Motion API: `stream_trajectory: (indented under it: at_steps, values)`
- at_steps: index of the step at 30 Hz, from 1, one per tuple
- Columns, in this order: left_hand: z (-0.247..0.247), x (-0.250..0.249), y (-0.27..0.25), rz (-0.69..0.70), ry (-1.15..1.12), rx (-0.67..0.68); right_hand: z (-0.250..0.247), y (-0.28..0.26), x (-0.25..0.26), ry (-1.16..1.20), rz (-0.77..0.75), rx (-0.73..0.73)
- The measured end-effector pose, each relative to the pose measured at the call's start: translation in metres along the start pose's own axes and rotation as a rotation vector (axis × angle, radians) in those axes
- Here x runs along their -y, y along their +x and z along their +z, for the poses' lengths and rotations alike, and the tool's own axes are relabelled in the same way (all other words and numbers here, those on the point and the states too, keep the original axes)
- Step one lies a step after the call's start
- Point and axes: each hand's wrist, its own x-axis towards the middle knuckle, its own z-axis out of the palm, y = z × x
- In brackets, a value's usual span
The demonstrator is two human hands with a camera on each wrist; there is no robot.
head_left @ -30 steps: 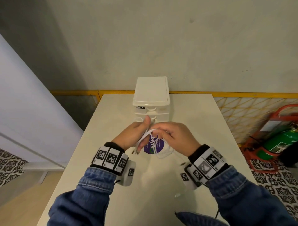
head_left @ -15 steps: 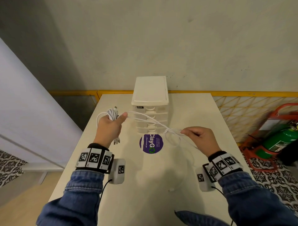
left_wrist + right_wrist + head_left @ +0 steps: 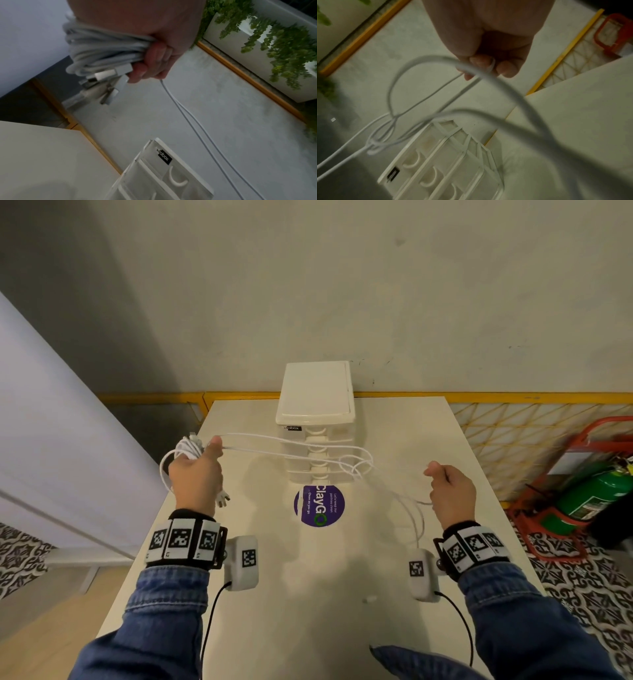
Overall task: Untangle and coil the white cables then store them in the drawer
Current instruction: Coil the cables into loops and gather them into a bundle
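Observation:
My left hand (image 3: 197, 470) grips a bunch of coiled white cables (image 3: 187, 447) with several USB plugs (image 3: 109, 75) sticking out of the fist, at the table's left side. Two white strands (image 3: 274, 447) stretch from it across the front of the drawer unit (image 3: 317, 419) to a loose knot of loops (image 3: 356, 465). My right hand (image 3: 450, 491) pinches strands from that knot (image 3: 491, 65) at the table's right side. More cable (image 3: 416, 517) hangs below the right hand onto the table (image 3: 342, 594). All drawers look closed.
A purple round sticker (image 3: 319, 505) lies on the table in front of the drawer unit. A small white plug end (image 3: 370, 599) rests on the table near me. A green fire extinguisher (image 3: 594, 496) in a red stand sits on the floor at right. Yellow railing (image 3: 479, 397) runs behind.
My hands were together over the sticker, then moved apart. The left hand carried the coiled bunch left and the right hand pulled strands right, stretching the cables across the drawer unit.

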Motion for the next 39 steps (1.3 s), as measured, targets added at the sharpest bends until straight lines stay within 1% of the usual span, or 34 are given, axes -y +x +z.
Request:
stream_trajectory:
  at_steps: [3, 4, 6, 8, 10, 12, 15, 17, 19, 22, 25, 27, 28, 29, 32, 36, 38, 39]
  values:
    - [-0.003, 0.004, 0.004, 0.020, 0.004, -0.090, -0.002, -0.003, -0.001, 0.108, 0.148, -0.045]
    - [-0.003, 0.006, 0.004, 0.021, -0.010, -0.112, -0.001, -0.005, 0.000, 0.160, 0.177, -0.054]
    - [-0.002, 0.010, 0.003, 0.013, -0.042, -0.143, 0.002, -0.009, 0.003, 0.250, 0.177, -0.026]
    - [0.001, 0.011, 0.001, 0.021, -0.042, -0.125, 0.006, -0.016, 0.006, 0.273, 0.144, 0.108]
    - [0.005, 0.011, -0.003, 0.059, -0.014, -0.087, 0.009, -0.024, 0.010, 0.219, 0.107, 0.307]
    - [0.010, 0.013, -0.006, 0.076, 0.035, -0.006, 0.016, -0.034, 0.014, 0.192, 0.093, 0.474]
    - [0.021, 0.023, -0.013, 0.001, 0.233, 0.203, 0.029, -0.047, 0.022, 0.235, 0.109, 0.607]
    - [0.031, 0.033, -0.023, -0.056, 0.328, 0.367, 0.036, -0.054, 0.032, 0.274, 0.104, 0.655]
    - [0.041, 0.042, -0.036, -0.059, 0.360, 0.490, 0.041, -0.060, 0.043, 0.283, 0.081, 0.692]
    - [0.053, 0.048, -0.055, -0.026, 0.385, 0.618, 0.045, -0.065, 0.058, 0.349, 0.052, 0.748]
    - [0.058, 0.051, -0.064, -0.024, 0.344, 0.775, 0.046, -0.069, 0.066, 0.392, 0.027, 0.779]
    - [0.059, 0.051, -0.066, 0.010, 0.357, 0.825, 0.046, -0.070, 0.066, 0.404, 0.019, 0.797]
    - [0.060, 0.050, -0.066, 0.030, 0.381, 0.801, 0.046, -0.070, 0.065, 0.401, 0.017, 0.796]
    - [0.060, 0.051, -0.062, 0.050, 0.411, 0.742, 0.046, -0.069, 0.065, 0.393, 0.016, 0.783]
    - [0.052, 0.053, -0.047, 0.085, 0.511, 0.524, 0.039, -0.061, 0.057, 0.390, 0.017, 0.669]
    - [0.027, 0.050, -0.014, -0.013, 0.373, 0.191, 0.021, -0.043, 0.037, 0.329, 0.001, 0.447]
    - [0.012, 0.050, 0.004, -0.032, 0.335, 0.049, 0.014, -0.033, 0.022, 0.311, 0.045, 0.346]
    - [0.006, 0.051, 0.010, -0.037, 0.312, 0.000, 0.011, -0.029, 0.014, 0.294, 0.072, 0.303]
